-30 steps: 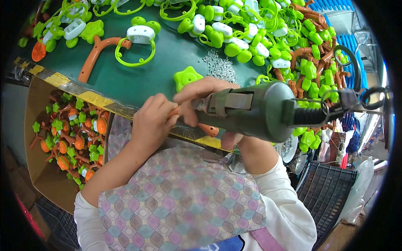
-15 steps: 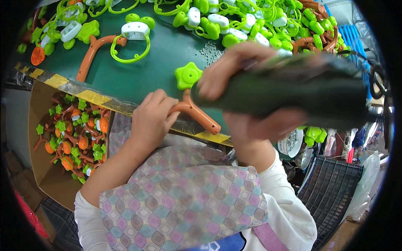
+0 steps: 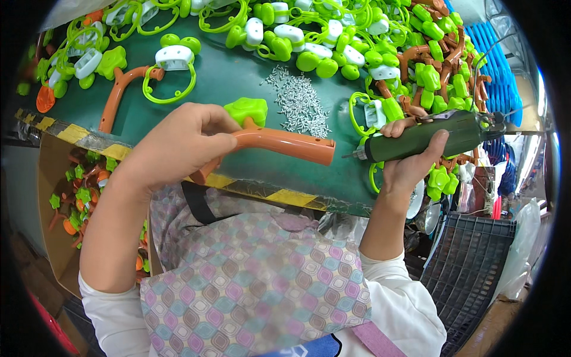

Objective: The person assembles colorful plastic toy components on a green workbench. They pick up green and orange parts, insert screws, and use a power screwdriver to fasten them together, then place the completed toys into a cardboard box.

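My left hand [image 3: 190, 135] grips a brown branch-shaped plastic piece [image 3: 291, 146], raised above the near edge of the table. A green star-shaped knob [image 3: 248, 110] sits on one of its forks. In my right hand [image 3: 416, 156] is a dark green electric screwdriver [image 3: 425, 138], lying nearly level, its bit pointing left toward the branch piece but apart from it. Beyond the branch piece lies a pile of small silver screws [image 3: 300, 101]. Another brown branch piece [image 3: 117, 98] lies at the left, beside a green ring with a white block [image 3: 174, 58].
Heaped green and white ring parts [image 3: 321, 44] cover the table's far side. Brown pieces [image 3: 449, 62] and stacked blue trays [image 3: 496, 77] stand at the right. A cardboard box [image 3: 59, 238] of assembled parts is at the lower left, a black crate [image 3: 467, 262] at the lower right.
The screwdriver has come away from the branch piece toward the right. My left hand has lifted the branch piece and turned it, so its long arm now points right.
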`<state>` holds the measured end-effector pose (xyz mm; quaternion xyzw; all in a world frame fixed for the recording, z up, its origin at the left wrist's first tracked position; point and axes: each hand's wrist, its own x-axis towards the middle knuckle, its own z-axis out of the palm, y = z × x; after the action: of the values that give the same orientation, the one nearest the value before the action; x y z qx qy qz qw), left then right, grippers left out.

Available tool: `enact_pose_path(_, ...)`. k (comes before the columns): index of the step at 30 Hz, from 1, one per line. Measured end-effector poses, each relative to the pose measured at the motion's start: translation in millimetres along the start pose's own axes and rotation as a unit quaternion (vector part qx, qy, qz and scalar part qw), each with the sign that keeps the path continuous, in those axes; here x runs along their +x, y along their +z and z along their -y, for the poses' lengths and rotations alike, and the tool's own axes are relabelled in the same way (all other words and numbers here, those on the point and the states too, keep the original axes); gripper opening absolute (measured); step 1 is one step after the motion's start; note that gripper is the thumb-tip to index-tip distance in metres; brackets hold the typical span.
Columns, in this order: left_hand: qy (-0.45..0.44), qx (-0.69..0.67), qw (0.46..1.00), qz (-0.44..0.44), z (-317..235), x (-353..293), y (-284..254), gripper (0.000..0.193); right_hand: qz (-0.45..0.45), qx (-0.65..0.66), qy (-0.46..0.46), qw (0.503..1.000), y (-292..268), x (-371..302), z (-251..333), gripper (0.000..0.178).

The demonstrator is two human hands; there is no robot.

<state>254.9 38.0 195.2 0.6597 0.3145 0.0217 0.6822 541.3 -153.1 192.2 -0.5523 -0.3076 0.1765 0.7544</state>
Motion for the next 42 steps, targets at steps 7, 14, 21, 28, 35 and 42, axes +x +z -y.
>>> enact_pose_path(7, -0.019, 0.055, 0.998, -0.014, -14, 3, 5, 0.021, -0.026, 0.034, 0.033, 0.999, -11, -9, -8, 0.074)
enact_pose_path(14, 0.229, 0.217, 0.939, -0.141, 54, -1, 28, 0.022, 0.096, 0.238, -0.026, 0.966, 7, -28, -17, 0.089)
enact_pose_path(21, 0.222, 0.215, 0.936, -0.168, 83, 5, 34, 0.024, 0.211, 0.222, -0.068, 0.950, 33, -47, -29, 0.103)
enact_pose_path(28, 0.137, 0.129, 0.974, -0.126, 79, 3, 24, 0.022, 0.104, 0.004, 0.031, 0.994, 5, -36, -14, 0.086)
enact_pose_path(35, -0.037, -0.272, 0.962, 0.004, 52, 6, -12, 0.032, -0.058, -0.045, 0.108, 0.991, -30, -8, -33, 0.054)
enact_pose_path(42, 0.000, -0.254, 0.967, 0.020, 44, 5, -26, 0.033, -0.201, -0.460, -0.289, 0.815, -7, -5, -25, 0.055)
